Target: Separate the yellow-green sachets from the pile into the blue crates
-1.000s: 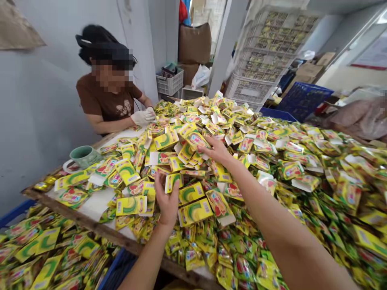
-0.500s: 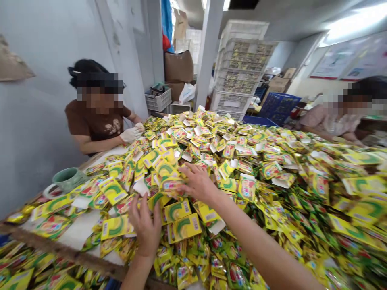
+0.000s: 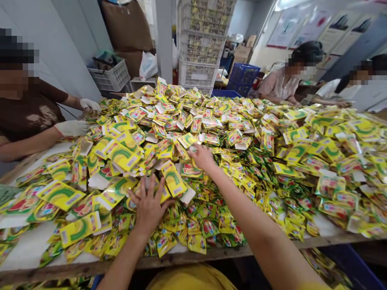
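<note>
My left hand (image 3: 149, 205) lies palm down on the near side of the pile, fingers spread over yellow and green printed cartons. Just right of its fingertips rests a small carton (image 3: 173, 178) with its white end flap out. Farther in, my right hand (image 3: 203, 157) reaches onto the heap with fingers stretched out, touching the packs under it. Beyond those fingertips is another yellow carton (image 3: 186, 140); whether they touch it I cannot tell. Loose shiny yellow and green sachets (image 3: 211, 227) are spread between my forearms.
The heap covers much of a wood-edged table (image 3: 208, 254). At the left, a co-worker's gloved hand (image 3: 72, 128) rests by the pile; two other people sit at the far right. White crates (image 3: 198, 72) stand stacked behind, near a blue crate (image 3: 243, 78). A green mug (image 3: 8, 194) shows at the left edge.
The view has turned right and downward. My right hand has left the cartons it was touching and moved right. My left hand has flattened onto the pile. The co-worker's second gloved hand now shows.
</note>
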Demonstrator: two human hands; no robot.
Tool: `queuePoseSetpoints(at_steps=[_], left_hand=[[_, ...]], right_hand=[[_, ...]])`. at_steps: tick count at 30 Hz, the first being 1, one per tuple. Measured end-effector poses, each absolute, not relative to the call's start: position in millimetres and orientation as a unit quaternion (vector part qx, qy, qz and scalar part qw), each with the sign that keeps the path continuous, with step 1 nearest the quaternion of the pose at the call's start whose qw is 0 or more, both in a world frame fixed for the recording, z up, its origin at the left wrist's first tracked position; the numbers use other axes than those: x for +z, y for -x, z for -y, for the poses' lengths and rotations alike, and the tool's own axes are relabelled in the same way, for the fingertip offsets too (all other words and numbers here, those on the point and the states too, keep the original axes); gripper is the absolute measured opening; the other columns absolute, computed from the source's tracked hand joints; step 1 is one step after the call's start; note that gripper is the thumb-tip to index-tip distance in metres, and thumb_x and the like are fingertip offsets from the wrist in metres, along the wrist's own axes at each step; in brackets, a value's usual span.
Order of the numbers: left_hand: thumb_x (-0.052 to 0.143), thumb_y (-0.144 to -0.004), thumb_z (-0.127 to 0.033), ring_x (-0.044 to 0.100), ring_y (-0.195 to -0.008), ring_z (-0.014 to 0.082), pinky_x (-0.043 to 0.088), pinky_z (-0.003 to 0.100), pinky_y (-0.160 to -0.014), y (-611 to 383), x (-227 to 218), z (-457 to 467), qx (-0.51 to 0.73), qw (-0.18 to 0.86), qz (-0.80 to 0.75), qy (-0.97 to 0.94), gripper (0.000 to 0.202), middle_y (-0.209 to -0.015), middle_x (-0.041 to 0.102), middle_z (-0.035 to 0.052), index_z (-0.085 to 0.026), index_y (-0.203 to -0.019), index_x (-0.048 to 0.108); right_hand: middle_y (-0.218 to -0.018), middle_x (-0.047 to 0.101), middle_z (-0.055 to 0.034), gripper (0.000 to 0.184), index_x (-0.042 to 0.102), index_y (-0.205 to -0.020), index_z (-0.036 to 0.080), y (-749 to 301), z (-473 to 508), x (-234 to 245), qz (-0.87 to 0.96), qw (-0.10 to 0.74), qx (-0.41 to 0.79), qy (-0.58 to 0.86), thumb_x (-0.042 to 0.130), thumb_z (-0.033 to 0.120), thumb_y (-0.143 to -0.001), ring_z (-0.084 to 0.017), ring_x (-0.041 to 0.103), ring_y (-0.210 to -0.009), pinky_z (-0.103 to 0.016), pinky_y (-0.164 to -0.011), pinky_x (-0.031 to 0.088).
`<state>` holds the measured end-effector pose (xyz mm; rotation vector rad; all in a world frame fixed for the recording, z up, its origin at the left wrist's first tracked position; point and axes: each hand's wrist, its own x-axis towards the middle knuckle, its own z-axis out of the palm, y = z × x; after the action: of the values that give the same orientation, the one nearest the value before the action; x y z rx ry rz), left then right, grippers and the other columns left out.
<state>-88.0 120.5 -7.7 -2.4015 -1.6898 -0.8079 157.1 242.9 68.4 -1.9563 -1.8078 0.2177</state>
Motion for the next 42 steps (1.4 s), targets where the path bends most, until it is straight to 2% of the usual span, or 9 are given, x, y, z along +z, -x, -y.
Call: queuePoseSetpoints(at_steps=[3,6,9,13,19,25,30,38,42], left_hand=[[0.054,-0.087,-0.053,0.009,-0.144,0.0431,-0.004,0.074,-0.104,97.5,0.2,-138.1,-0.272,0.054,0.597,0.753,0.068,-0.156,0.025,0.0185,-0.023,-0.146,0.036],[0.057,-0.083,-0.056,0.012,-0.143,0.044,0.004,0.074,-0.104,113.8,6.9,-139.5,-0.257,0.037,0.637,0.726,0.078,-0.155,0.025,0.0205,-0.022,-0.148,0.03],[0.065,-0.077,-0.056,0.014,-0.142,0.0447,0.011,0.072,-0.105,132.2,10.4,-131.0,-0.214,0.0,0.616,0.758,0.085,-0.156,0.022,0.018,-0.026,-0.148,0.03],[0.07,-0.074,-0.051,0.01,-0.143,0.0453,0.017,0.07,-0.107,148.8,12.9,-119.3,-0.227,-0.011,0.565,0.793,0.077,-0.159,0.016,0.0117,-0.029,-0.142,0.042],[0.065,-0.083,-0.03,0.037,-0.136,0.0326,0.033,0.052,-0.111,136.0,19.4,-89.6,-0.412,0.023,0.512,0.753,0.04,-0.148,0.04,0.0111,-0.024,-0.122,0.061],[0.063,-0.083,-0.013,0.06,-0.108,0.0225,0.046,0.043,-0.101,79.2,1.2,-24.7,-0.442,-0.059,0.423,0.789,0.024,-0.109,0.067,0.0063,-0.023,-0.104,0.067],[0.049,-0.093,-0.018,0.062,-0.101,0.0181,0.05,0.033,-0.092,16.8,-20.0,-26.3,-0.336,-0.219,0.402,0.823,0.02,-0.107,0.066,0.0074,-0.02,-0.108,0.062],[0.072,-0.078,-0.032,0.056,-0.097,0.0227,0.047,0.034,-0.084,-18.6,-20.9,-48.3,-0.175,-0.171,0.534,0.81,0.025,-0.097,0.059,0.0049,-0.02,-0.092,0.054],[0.067,-0.082,-0.031,0.055,-0.103,0.0255,0.045,0.038,-0.089,-14.7,-23.0,-45.0,-0.182,-0.17,0.539,0.804,0.028,-0.105,0.06,0.0096,-0.017,-0.104,0.054]], right_hand=[[-0.132,0.055,-0.0132,0.056,0.044,-0.14,0.02,-118.6,-251.3,78.9,0.702,0.232,0.089,0.668,0.053,0.047,-0.091,-0.029,0.045,-0.125,-0.046,-0.105,0.031],[-0.129,0.057,-0.0132,0.046,0.052,-0.132,0.018,-129.5,-237.3,104.6,0.723,0.256,0.076,0.638,0.056,0.036,-0.09,-0.03,0.049,-0.119,-0.044,-0.098,0.037],[-0.097,0.069,-0.0086,0.017,0.069,-0.097,0.016,-172.9,-183.5,115.2,0.728,0.28,0.083,0.62,0.057,0.022,-0.085,-0.023,0.06,-0.094,-0.035,-0.084,0.043],[-0.067,0.066,0.0002,0.011,0.069,-0.072,0.02,-220.8,-80.0,76.4,0.719,0.191,0.214,0.633,0.06,0.02,-0.079,-0.016,0.059,-0.064,-0.028,-0.064,0.042],[-0.094,0.06,-0.0089,0.017,0.062,-0.085,0.021,-222.3,-5.4,-6.3,0.679,0.2,0.101,0.699,0.071,0.028,-0.073,-0.027,0.054,-0.091,-0.037,-0.077,0.044],[-0.079,0.06,-0.0027,0.019,0.053,-0.085,0.022,-228.5,-1.0,-7.6,0.543,0.364,0.118,0.747,0.062,0.038,-0.08,-0.019,0.053,-0.065,-0.033,-0.062,0.043],[-0.073,0.062,-0.0002,0.037,0.06,-0.099,0.023,-220.0,6.8,-1.2,0.399,0.53,0.323,0.675,0.07,0.046,-0.071,-0.014,0.047,-0.048,-0.029,-0.042,0.043],[-0.067,0.064,0.0028,0.047,0.063,-0.09,0.02,-196.6,19.8,-5.2,0.287,0.617,0.444,0.583,0.085,0.037,-0.052,-0.014,0.057,-0.057,-0.025,-0.046,0.048],[-0.07,0.066,0.0017,0.052,0.065,-0.099,0.02,-198.0,24.6,-10.7,0.301,0.613,0.459,0.569,0.086,0.036,-0.054,-0.015,0.058,-0.059,-0.024,-0.047,0.046]])
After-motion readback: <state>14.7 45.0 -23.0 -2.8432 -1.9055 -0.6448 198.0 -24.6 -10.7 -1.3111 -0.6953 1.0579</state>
